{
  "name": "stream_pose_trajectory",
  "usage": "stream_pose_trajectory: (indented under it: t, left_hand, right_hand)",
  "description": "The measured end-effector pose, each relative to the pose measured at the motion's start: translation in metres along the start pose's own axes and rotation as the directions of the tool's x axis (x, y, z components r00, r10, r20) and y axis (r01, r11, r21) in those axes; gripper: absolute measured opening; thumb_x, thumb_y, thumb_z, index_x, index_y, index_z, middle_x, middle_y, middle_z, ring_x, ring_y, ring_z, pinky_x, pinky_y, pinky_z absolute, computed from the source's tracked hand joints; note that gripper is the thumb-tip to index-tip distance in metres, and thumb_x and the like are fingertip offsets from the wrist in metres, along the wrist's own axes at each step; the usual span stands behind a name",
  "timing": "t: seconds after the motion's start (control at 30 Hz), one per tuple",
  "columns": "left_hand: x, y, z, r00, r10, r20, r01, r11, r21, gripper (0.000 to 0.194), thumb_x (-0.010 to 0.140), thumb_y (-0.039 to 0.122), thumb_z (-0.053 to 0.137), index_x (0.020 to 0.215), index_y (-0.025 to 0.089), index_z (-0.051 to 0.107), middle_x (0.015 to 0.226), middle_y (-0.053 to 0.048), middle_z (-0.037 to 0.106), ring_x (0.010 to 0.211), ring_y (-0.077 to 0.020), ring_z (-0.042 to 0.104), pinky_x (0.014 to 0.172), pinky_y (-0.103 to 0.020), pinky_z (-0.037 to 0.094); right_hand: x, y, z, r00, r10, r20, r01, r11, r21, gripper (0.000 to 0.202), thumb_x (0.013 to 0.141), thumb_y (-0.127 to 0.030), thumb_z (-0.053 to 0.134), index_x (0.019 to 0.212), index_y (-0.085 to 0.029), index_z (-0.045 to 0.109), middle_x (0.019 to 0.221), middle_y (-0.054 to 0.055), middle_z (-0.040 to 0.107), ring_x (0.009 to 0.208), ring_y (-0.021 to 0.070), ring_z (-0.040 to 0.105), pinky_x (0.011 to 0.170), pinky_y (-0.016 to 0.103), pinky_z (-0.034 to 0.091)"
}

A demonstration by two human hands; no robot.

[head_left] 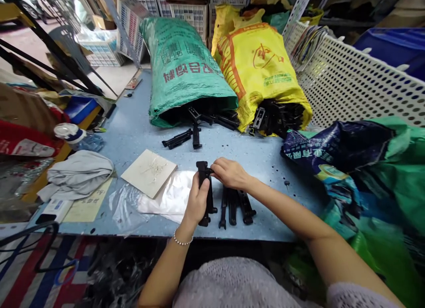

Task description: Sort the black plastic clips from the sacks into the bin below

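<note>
My left hand (198, 199) is wrapped round a long black plastic part (210, 199) that stands roughly upright in the view above the table's front edge. At the part's upper right side, my right hand (229, 171) pinches a small dark piece that touches it; its shape is mostly hidden by the fingers. Several similar black parts (232, 208) lie side by side just right of the held one, below my right wrist. Farther back, two more black parts (178, 139) rest near the mouth of a green sack (186, 73).
A yellow sack (265, 69) spills black parts at the back. Left of my hands are a square tile (149, 173) with small bits, white plastic (169, 195) and a grey cloth (78, 175). Crumpled sacks (345, 166) and a white perforated basket (358, 78) stand right.
</note>
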State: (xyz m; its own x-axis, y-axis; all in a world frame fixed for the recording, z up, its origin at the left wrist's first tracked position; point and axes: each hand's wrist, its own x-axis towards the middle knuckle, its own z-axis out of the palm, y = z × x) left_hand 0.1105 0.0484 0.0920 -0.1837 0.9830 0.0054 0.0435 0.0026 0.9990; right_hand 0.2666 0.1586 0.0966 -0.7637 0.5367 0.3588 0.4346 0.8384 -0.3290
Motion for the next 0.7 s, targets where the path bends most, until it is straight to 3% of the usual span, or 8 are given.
stream_pose_trajectory:
  t: [0.13, 0.27, 0.37, 0.43, 0.5, 0.57, 0.63, 0.7]
  left_hand:
    - [-0.001, -0.005, -0.001, 0.996, 0.08, -0.031, -0.074, 0.984, 0.162, 0.046, 0.098, 0.045, 0.043, 0.137, 0.021, 0.045, 0.14, -0.012, 0.052, 0.133, -0.0253, 0.047, 0.113, -0.042, 0.033]
    - [-0.002, -0.01, -0.001, 0.997, 0.078, -0.03, -0.068, 0.967, 0.246, 0.056, 0.096, 0.045, 0.047, 0.144, 0.02, 0.037, 0.143, -0.015, 0.051, 0.134, -0.0285, 0.047, 0.11, -0.041, 0.036]
    - [-0.003, -0.009, -0.001, 0.994, 0.108, -0.035, -0.095, 0.958, 0.27, 0.064, 0.092, 0.047, 0.054, 0.147, 0.019, 0.035, 0.146, -0.016, 0.049, 0.134, -0.0309, 0.047, 0.11, -0.042, 0.037]
    - [-0.003, -0.006, -0.003, 0.993, 0.117, -0.011, -0.112, 0.969, 0.22, 0.061, 0.092, 0.047, 0.054, 0.144, 0.019, 0.04, 0.144, -0.014, 0.05, 0.133, -0.0301, 0.047, 0.111, -0.043, 0.036]
    - [-0.002, 0.001, -0.006, 0.998, 0.066, 0.023, -0.068, 0.991, 0.112, 0.052, 0.093, 0.048, 0.051, 0.138, 0.021, 0.048, 0.133, -0.012, 0.059, 0.124, -0.0277, 0.055, 0.107, -0.04, 0.041]
    - [-0.001, 0.01, -0.013, 0.993, -0.078, 0.094, 0.079, 0.997, -0.004, 0.049, 0.094, 0.052, 0.048, 0.133, 0.023, 0.055, 0.108, -0.009, 0.069, 0.098, -0.0239, 0.067, 0.088, -0.036, 0.054]
    - [0.0, 0.019, -0.021, 0.947, -0.247, 0.207, 0.265, 0.962, -0.064, 0.052, 0.092, 0.056, 0.049, 0.132, 0.024, 0.056, 0.082, -0.005, 0.067, 0.066, -0.0191, 0.066, 0.06, -0.03, 0.055]
    - [0.0, 0.026, -0.029, 0.882, -0.359, 0.304, 0.395, 0.916, -0.064, 0.054, 0.09, 0.059, 0.051, 0.13, 0.023, 0.058, 0.071, -0.002, 0.063, 0.05, -0.0155, 0.059, 0.044, -0.026, 0.049]
  right_hand:
    - [0.003, -0.018, 0.015, 0.974, 0.225, -0.001, -0.21, 0.909, 0.361, 0.033, 0.102, -0.042, 0.036, 0.092, -0.019, 0.056, 0.084, 0.005, 0.058, 0.078, 0.0163, 0.053, 0.072, 0.029, 0.043]
    - [0.003, -0.034, 0.023, 0.851, 0.5, 0.16, -0.441, 0.514, 0.736, 0.037, 0.097, -0.049, 0.04, 0.077, -0.02, 0.049, 0.064, -0.004, 0.044, 0.056, 0.011, 0.041, 0.054, 0.023, 0.036]
    - [0.002, -0.035, 0.016, 0.784, 0.498, 0.371, -0.545, 0.267, 0.794, 0.039, 0.096, -0.053, 0.035, 0.076, -0.021, 0.044, 0.058, -0.007, 0.035, 0.044, 0.0087, 0.026, 0.042, 0.023, 0.024]
    - [-0.001, -0.033, 0.005, 0.806, 0.43, 0.407, -0.569, 0.375, 0.732, 0.042, 0.098, -0.055, 0.031, 0.081, -0.02, 0.048, 0.061, -0.005, 0.041, 0.046, 0.0096, 0.031, 0.043, 0.023, 0.027]
    - [-0.003, -0.031, -0.009, 0.877, 0.373, 0.304, -0.481, 0.673, 0.562, 0.042, 0.098, -0.055, 0.034, 0.089, -0.018, 0.053, 0.073, 0.002, 0.053, 0.059, 0.0133, 0.046, 0.053, 0.025, 0.037]
    - [-0.004, -0.029, -0.024, 0.949, 0.255, 0.185, -0.299, 0.914, 0.273, 0.04, 0.099, -0.053, 0.038, 0.096, -0.018, 0.057, 0.088, 0.008, 0.058, 0.077, 0.0189, 0.052, 0.066, 0.031, 0.042]
    - [-0.003, -0.026, -0.038, 0.978, 0.093, 0.186, -0.105, 0.993, 0.054, 0.038, 0.1, -0.05, 0.037, 0.097, -0.018, 0.058, 0.093, 0.011, 0.059, 0.085, 0.0223, 0.052, 0.072, 0.035, 0.041]
    - [-0.001, -0.022, -0.049, 0.961, -0.052, 0.273, 0.053, 0.999, 0.004, 0.036, 0.102, -0.046, 0.035, 0.094, -0.02, 0.059, 0.088, 0.01, 0.058, 0.083, 0.0223, 0.05, 0.073, 0.037, 0.041]
